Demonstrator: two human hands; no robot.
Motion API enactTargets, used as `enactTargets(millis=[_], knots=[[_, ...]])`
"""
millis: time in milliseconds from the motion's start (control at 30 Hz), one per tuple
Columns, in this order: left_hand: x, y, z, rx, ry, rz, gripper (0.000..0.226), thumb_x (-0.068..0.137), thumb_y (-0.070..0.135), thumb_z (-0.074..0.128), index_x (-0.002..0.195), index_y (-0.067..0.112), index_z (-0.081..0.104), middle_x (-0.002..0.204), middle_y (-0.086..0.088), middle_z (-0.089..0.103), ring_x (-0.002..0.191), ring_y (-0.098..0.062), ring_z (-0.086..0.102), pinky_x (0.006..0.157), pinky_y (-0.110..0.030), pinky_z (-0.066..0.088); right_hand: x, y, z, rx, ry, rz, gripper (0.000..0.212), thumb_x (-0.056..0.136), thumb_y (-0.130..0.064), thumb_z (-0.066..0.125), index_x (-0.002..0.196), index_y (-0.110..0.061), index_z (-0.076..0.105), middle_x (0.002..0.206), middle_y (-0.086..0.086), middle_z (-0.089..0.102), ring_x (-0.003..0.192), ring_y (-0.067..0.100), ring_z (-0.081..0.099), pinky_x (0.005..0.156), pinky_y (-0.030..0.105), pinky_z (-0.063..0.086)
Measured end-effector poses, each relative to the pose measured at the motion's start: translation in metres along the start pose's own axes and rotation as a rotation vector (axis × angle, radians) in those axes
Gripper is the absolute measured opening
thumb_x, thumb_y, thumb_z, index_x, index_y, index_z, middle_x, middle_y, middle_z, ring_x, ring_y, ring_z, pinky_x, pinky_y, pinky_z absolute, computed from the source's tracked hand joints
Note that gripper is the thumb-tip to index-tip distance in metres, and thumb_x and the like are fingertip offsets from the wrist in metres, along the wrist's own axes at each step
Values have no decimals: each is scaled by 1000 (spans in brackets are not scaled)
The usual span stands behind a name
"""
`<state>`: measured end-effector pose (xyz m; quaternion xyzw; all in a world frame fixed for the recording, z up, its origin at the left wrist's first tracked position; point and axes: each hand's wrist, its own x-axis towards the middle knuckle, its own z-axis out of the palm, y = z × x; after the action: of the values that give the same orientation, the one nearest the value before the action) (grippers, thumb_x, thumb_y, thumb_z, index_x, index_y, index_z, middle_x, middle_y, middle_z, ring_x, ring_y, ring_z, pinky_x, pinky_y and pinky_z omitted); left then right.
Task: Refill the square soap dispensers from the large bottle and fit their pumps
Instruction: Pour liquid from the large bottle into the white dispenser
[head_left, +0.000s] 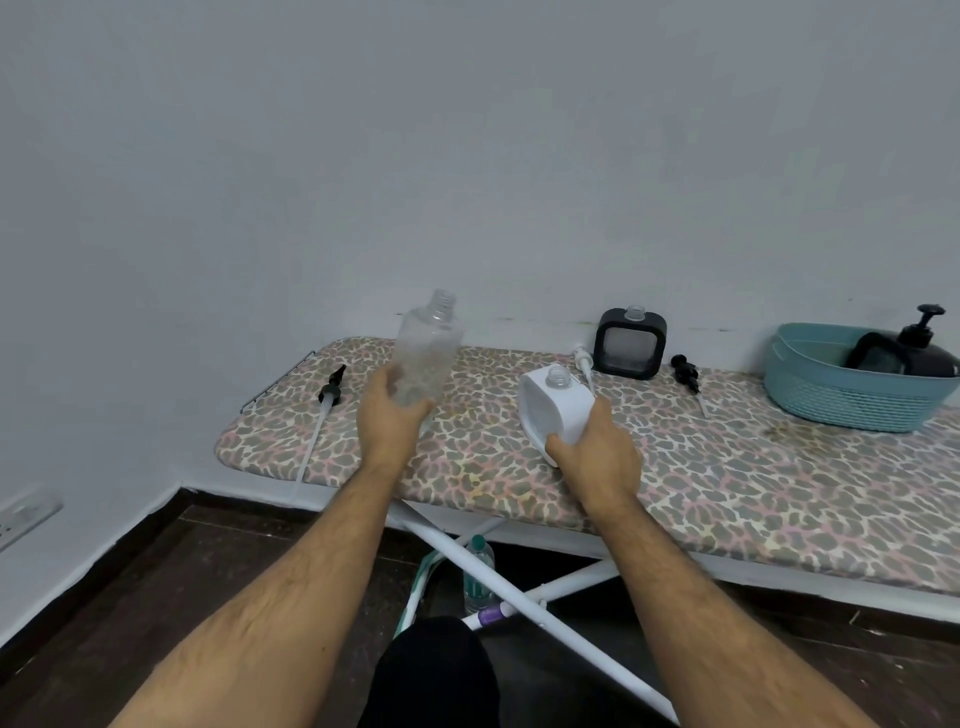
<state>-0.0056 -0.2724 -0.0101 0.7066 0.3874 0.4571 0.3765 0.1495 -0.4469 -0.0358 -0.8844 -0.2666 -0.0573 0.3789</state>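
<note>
Both hands are busy, left hand (390, 415) gripping the clear bottle (425, 353) upright and right hand (597, 452) holding the tilted white dispenser (553, 405) above the board (727, 467), so pouring seems not started, and pumps (328, 391) lie unfitted.

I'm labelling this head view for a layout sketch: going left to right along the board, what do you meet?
Black pump → clear bottle gripped by the left hand → white dispenser gripped by the right hand → black dispenser → second black pump → teal basket.
</note>
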Motion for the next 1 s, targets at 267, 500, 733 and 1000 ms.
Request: enactTargets(millis=[267, 500, 733, 1000], knots=[[18, -29, -10, -155, -31, -85, 62, 78, 19, 81, 131, 28, 48, 129, 8, 58, 116, -13, 55, 100, -42, 50, 1, 2, 3, 24, 8, -4, 66, 77, -41, 71, 131, -17, 44, 106, 6, 69, 90, 28, 65, 70, 39, 56], [18, -44, -13, -174, -58, -113, 76, 78, 25, 83, 142, 26, 42, 131, 8, 57, 121, -12, 53, 103, -35, 43, 2, 5, 6, 39, -1, -1, 66, 77, -43, 70, 132, -18, 43, 107, 5, 68, 90, 27, 64, 65, 34, 51], [4, -28, -21, 41, 86, -39, 101, 66, 39, 90, 149, 23, 33, 137, -5, 49, 123, -20, 50, 105, -43, 44, 2, 5, 4, 54, -32, 18, 63, 79, -41, 71, 129, -17, 42, 109, 6, 67, 91, 26, 62, 60, 31, 44], [-35, -10, -9, 146, 190, 345, 16, 90, 27, 68, 103, 24, 60, 91, 10, 53, 82, -9, 51, 74, -35, 52, 8, 7, -5, 137, -139, -2, 66, 81, -34, 73, 136, -17, 40, 115, 7, 65, 93, 25, 64, 69, 40, 57]])
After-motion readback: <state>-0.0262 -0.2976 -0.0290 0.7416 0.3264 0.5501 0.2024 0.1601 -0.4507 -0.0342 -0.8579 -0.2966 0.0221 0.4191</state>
